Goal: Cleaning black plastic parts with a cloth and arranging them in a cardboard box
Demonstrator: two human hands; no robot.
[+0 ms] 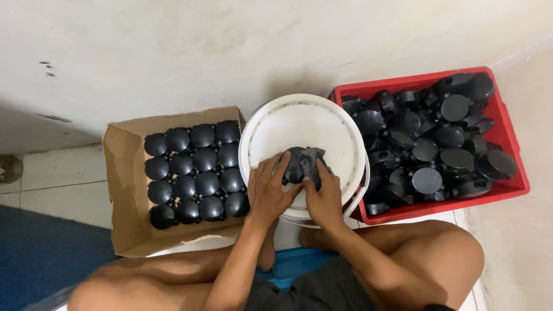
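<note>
You are pressing a round black plastic part (303,163) down against the white plastic lid of an upturned bucket (299,129) at the centre of your view. Your left hand (271,190) is wrapping its fingers (282,164) over the part's left edge, gripping it; your right hand (325,196) is curling its fingers (320,170) closed over its right side. At nine o'clock from the bucket, an open brown cardboard box (124,196) is holding neat rows of black domed caps (194,171). At three o'clock, a red plastic crate (507,124) is holding a loose heap of black round parts (429,147).
</note>
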